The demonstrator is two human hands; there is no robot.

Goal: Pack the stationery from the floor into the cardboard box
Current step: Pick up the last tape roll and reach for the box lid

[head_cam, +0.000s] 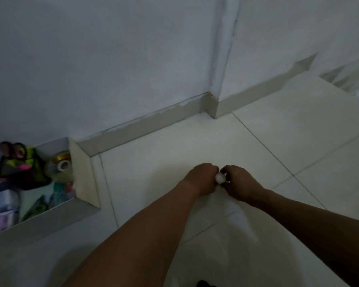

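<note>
Pinching a small white object [220,178] between them, the left hand [202,177] and right hand [239,184] meet low over the tiled floor [288,129]. It looks light and easily dropped; fingertip grip suits. The box [85,175] sits far left, already part-filled.

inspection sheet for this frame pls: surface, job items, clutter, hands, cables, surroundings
Surface: pale tiled floor, dim light.
Job's things: open cardboard box at left against the wall, holding a tape roll, black scissors with neon items and small packs; small white object held between both hands.
Clutter: whitish sheet or bag below the hands, identity unclear.
Hands: left hand and right hand both have a grip on the white object.
Cables: nothing seen.
Surroundings: white wall, skirting.
</note>
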